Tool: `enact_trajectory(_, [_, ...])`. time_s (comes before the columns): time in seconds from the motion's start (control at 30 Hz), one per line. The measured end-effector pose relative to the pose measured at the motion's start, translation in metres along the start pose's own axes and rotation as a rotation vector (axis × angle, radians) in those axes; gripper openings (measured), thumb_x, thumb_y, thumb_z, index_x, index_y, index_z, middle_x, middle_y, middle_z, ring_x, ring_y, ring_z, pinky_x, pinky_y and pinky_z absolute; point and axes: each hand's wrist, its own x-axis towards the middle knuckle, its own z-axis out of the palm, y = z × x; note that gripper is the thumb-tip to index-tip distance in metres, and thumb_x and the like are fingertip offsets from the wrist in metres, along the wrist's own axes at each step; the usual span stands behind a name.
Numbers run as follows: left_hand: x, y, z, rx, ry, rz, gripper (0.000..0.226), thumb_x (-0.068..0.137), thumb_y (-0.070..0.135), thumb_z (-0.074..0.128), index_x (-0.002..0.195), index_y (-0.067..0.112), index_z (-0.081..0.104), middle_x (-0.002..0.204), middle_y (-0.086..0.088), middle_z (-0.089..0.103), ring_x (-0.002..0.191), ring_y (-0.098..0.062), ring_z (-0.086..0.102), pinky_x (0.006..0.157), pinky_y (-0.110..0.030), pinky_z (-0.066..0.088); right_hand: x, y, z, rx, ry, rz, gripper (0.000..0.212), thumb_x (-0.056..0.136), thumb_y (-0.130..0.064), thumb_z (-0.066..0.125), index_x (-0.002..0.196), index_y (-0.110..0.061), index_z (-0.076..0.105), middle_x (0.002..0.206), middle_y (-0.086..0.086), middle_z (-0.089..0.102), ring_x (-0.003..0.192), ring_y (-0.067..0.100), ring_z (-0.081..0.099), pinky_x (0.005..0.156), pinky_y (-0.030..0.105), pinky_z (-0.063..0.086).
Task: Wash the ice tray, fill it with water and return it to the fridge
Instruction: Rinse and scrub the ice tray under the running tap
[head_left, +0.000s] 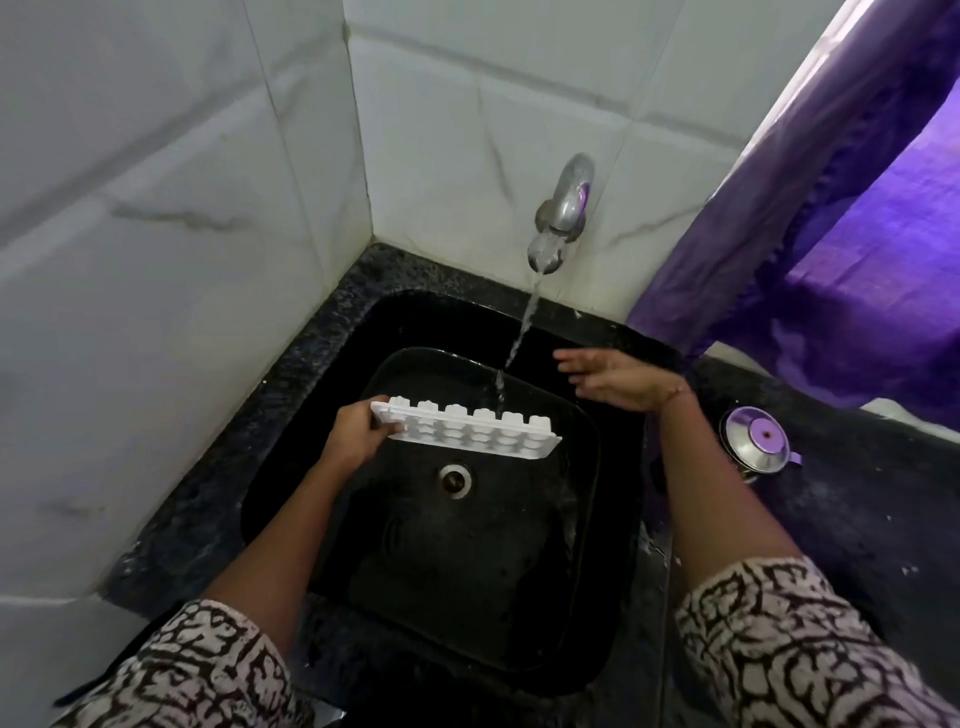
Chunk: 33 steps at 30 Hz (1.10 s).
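Observation:
A white ice tray (478, 428) hangs over the black sink (322, 415), turned so the bumps of its cells face up. My left hand (358, 431) grips its left end. Water runs from the steel tap (563, 208) on the tiled wall and strikes the tray toward its right half. My right hand (618, 382) hovers to the right of the stream with fingers spread, holding nothing and apart from the tray.
The sink's drain (456, 479) lies just below the tray. A round steel lid with a purple knob (756, 439) rests on the dark counter at right. A purple curtain (831, 234) hangs at the upper right. White tiled walls meet in the corner behind.

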Motion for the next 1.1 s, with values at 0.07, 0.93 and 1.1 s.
enact_trajectory(0.07, [-0.002, 0.0, -0.002, -0.018, -0.005, -0.009, 0.041, 0.078, 0.005, 0.074, 0.118, 0.003, 0.063, 0.11, -0.012, 0.068, 0.097, -0.012, 0.058, 0.08, -0.016, 0.038, 0.007, -0.032, -0.003, 0.078, 0.22, -0.046, 0.045, 0.091, 0.013, 0.041, 0.135, 0.004, 0.041, 0.107, 0.009, 0.055, 0.087, 0.011, 0.054, 0.074, 0.015, 0.053])
enact_trajectory(0.93, [-0.009, 0.016, -0.007, 0.032, -0.019, -0.002, 0.04, 0.076, 0.012, 0.077, 0.115, 0.006, 0.066, 0.107, -0.009, 0.07, 0.1, -0.017, 0.063, 0.083, -0.019, 0.041, 0.068, -0.129, 0.039, 0.175, 0.711, -0.144, 0.031, 0.085, -0.006, 0.067, 0.112, 0.005, 0.059, 0.089, 0.009, 0.064, 0.068, 0.014, 0.063, 0.052, 0.024, 0.057])
enact_trajectory(1.1, [-0.006, 0.017, -0.006, 0.032, -0.032, 0.002, 0.043, 0.077, 0.011, 0.076, 0.118, 0.007, 0.064, 0.109, -0.01, 0.07, 0.096, -0.011, 0.061, 0.078, -0.014, 0.038, 0.074, -0.127, 0.038, 0.243, 0.688, -0.139, 0.029, 0.089, -0.005, 0.055, 0.117, 0.001, 0.059, 0.099, 0.011, 0.062, 0.069, 0.014, 0.061, 0.048, 0.023, 0.049])
